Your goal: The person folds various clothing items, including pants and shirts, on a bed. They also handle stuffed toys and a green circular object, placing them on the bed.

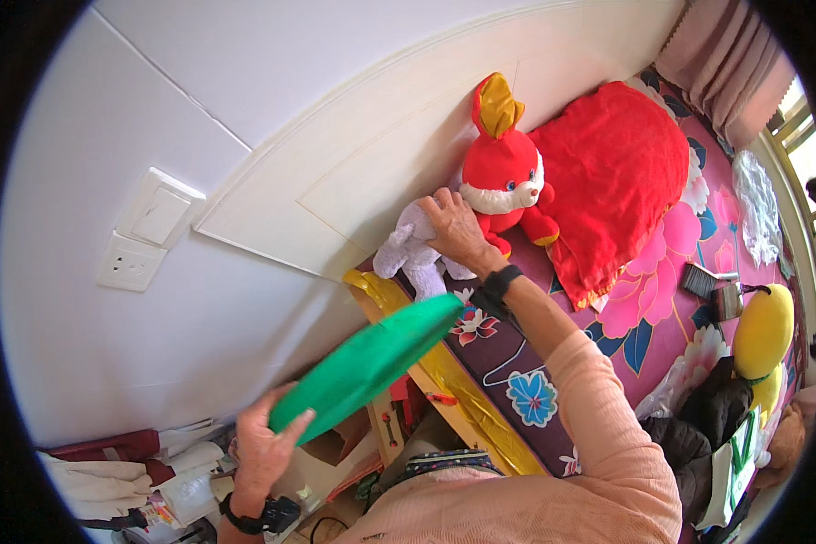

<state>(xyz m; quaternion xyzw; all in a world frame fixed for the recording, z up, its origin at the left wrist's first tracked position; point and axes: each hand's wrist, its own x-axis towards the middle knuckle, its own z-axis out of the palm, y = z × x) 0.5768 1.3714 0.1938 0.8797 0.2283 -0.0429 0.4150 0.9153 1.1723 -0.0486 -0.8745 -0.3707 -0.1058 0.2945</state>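
My left hand (265, 435) grips one end of a long, flat green item (374, 364), with the thumb on top. Its material cannot be made out for sure. The far end reaches close to my right wrist. Over a pale lavender plush toy (415, 238), my right hand (457, 228) has its fingers curled at the toy's upper side and hides part of it. A red plush rabbit (504, 170) with a yellow-lined ear and white muzzle sits just beyond those fingers, against a white headboard (353, 170).
A red cushion (612, 183) lies beside the rabbit on a flowered bed cover (653, 347). A clothes hanger (513, 360), a brush (700, 280), a yellow plush toy (765, 333) and dark clothing (704, 421) lie rightward. A wall switch (162, 212) and socket (131, 262) are left.
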